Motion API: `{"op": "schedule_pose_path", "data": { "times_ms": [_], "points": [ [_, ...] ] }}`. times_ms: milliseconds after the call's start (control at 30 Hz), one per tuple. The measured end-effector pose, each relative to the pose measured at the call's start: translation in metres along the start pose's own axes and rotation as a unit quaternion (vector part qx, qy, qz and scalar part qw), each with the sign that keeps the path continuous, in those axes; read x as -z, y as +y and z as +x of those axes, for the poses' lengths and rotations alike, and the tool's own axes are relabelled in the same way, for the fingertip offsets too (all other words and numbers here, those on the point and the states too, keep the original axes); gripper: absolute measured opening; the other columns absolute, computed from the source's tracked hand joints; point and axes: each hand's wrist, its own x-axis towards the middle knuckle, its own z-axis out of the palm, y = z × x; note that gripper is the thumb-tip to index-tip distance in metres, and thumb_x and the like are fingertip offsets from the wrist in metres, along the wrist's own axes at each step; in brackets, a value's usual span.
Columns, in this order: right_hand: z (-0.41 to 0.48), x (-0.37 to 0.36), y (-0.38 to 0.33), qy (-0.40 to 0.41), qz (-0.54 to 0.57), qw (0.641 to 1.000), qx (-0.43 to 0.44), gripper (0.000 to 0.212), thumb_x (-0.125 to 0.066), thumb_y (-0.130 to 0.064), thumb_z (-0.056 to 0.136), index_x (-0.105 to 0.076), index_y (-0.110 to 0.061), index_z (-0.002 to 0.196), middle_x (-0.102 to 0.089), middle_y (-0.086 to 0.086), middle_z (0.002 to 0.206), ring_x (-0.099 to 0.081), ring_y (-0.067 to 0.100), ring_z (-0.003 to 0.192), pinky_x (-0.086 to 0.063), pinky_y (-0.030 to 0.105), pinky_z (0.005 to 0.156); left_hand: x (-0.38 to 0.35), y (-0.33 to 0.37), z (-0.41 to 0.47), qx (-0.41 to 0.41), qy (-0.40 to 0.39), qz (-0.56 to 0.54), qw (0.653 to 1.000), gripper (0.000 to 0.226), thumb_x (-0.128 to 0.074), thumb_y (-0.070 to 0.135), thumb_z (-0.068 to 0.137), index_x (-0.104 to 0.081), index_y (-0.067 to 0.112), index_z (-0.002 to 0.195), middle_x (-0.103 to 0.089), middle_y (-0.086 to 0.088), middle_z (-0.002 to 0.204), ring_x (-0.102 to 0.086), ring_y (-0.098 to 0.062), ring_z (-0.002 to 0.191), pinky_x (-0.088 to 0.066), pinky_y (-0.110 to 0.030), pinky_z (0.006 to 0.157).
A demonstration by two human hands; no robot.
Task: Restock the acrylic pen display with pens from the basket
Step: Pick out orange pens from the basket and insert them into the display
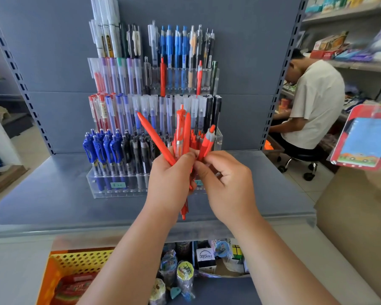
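Grey shop shelf point(53, 194) carries acrylic pen display point(110, 186). Left hand point(171, 179) raised before it, fingers curled round fanned bunch of red pens point(182, 137) (long axes near upright, tips down). Right hand point(226, 183) pinches rightmost red pen point(207, 143). Yellow basket point(75, 259) below.

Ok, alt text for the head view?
The left hand grips a bunch of red pens while the right hand pinches one of them, in front of a tiered acrylic pen display on a grey shelf. A yellow basket sits below left.
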Motion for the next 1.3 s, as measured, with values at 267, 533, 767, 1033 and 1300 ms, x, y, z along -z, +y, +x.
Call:
{"op": "schedule_pose_path", "data": {
  "times_ms": [267, 533, 767, 1033, 1300],
  "points": [
    [0.004, 0.004, 0.005, 0.041, 0.050, 0.993, -0.102, 0.009, -0.075, -0.013, 0.087, -0.077, -0.017, 0.095, -0.071, -0.013, 0.075, -0.061, 0.003, 0.063, -0.047, 0.014, 0.063, 0.001, -0.007, 0.010, 0.001, -0.006, 0.010, 1.000, 0.018, -0.055, 0.015, 0.097, -0.064, 0.010, 0.082, -0.050, -0.004, 0.055, -0.046, -0.017, 0.048, -0.038, -0.026, 0.044],
    [0.017, 0.004, 0.021, 0.102, 0.037, 0.983, -0.150, 0.006, -0.078, -0.018, 0.084, -0.078, -0.018, 0.091, -0.071, -0.013, 0.071, -0.062, 0.001, 0.063, -0.049, 0.017, 0.064, 0.002, -0.013, 0.017, -0.013, -0.021, 0.007, 1.000, 0.016, -0.061, 0.021, 0.096, -0.069, 0.013, 0.085, -0.053, -0.008, 0.067, -0.047, -0.023, 0.061, -0.041, -0.030, 0.050],
    [0.022, 0.001, 0.024, 0.106, 0.040, 0.980, -0.163, 0.007, -0.078, -0.019, 0.085, -0.078, -0.017, 0.092, -0.073, -0.009, 0.074, -0.066, 0.006, 0.068, -0.054, 0.021, 0.068, 0.005, -0.012, 0.020, -0.022, -0.018, -0.007, 1.000, 0.025, -0.058, 0.017, 0.097, -0.074, 0.025, 0.080, -0.052, 0.001, 0.058, -0.046, -0.018, 0.054, -0.040, -0.029, 0.047],
    [0.022, -0.014, 0.026, 0.096, -0.006, 0.979, -0.179, 0.010, -0.080, -0.025, 0.083, -0.078, -0.021, 0.092, -0.074, -0.013, 0.079, -0.069, 0.003, 0.076, -0.057, 0.029, 0.073, 0.006, -0.014, 0.019, -0.011, -0.024, -0.006, 1.000, 0.015, -0.055, 0.014, 0.098, -0.067, 0.008, 0.091, -0.047, -0.010, 0.066, -0.042, -0.018, 0.052, -0.037, -0.026, 0.045],
    [0.023, -0.011, 0.026, 0.105, -0.092, 0.977, -0.159, 0.014, -0.076, -0.030, 0.085, -0.078, -0.023, 0.098, -0.074, -0.012, 0.084, -0.069, 0.007, 0.078, -0.056, 0.035, 0.072, 0.011, -0.012, 0.016, -0.010, -0.031, 0.003, 0.999, 0.023, -0.049, 0.001, 0.094, -0.067, 0.014, 0.089, -0.046, 0.002, 0.057, -0.042, -0.015, 0.052, -0.038, -0.024, 0.046]
  ]
}}
